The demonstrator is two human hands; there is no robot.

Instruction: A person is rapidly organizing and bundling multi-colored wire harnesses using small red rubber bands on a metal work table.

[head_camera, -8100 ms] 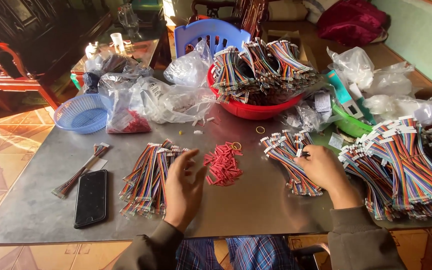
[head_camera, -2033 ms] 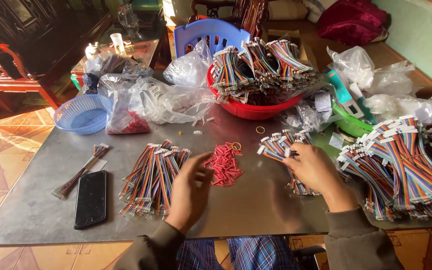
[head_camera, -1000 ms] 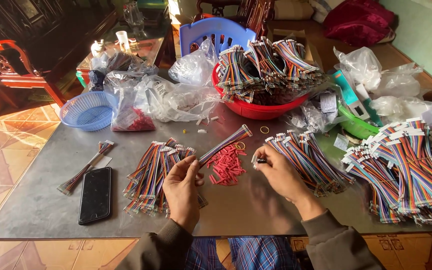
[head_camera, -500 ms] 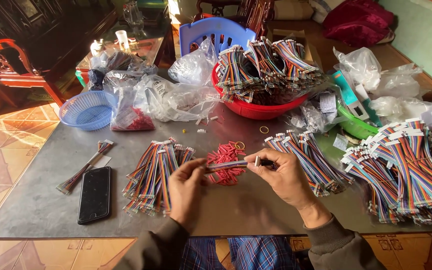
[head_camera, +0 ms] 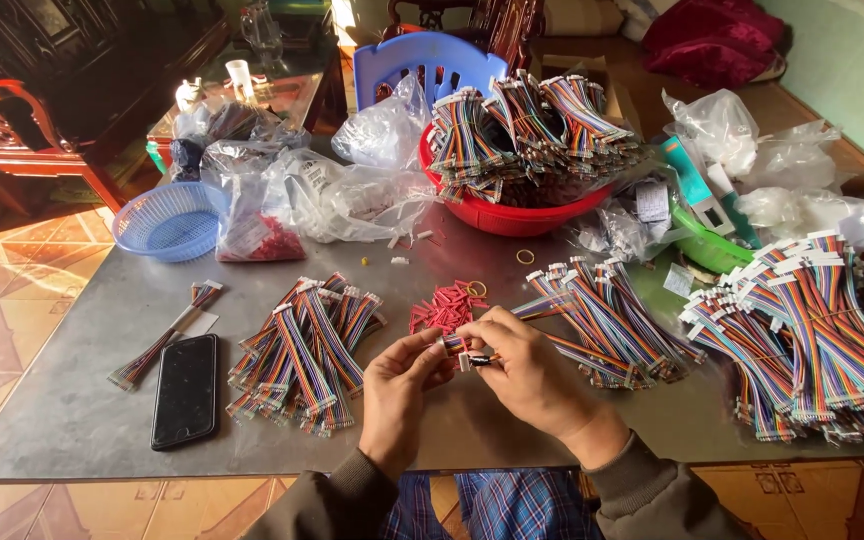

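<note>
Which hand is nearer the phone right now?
Left. The left hand is at table centre, beyond the cable pile from the phone; the right hand is farther off to the right.

Sunlit tiled floor [head_camera: 12, 290], dark wooden furniture [head_camera: 62, 110]

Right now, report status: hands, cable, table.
Left hand and right hand pinch one ribbon cable together. Red connectors just beyond. Cable bundles flank both sides.

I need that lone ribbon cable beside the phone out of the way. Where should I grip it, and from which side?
Take the single ribbon cable around its middle, coming straight down from above. It lies flat and diagonal on the table, with bare surface along both long sides. The black phone sits just right of its lower end, so avoid pinching there.
</note>
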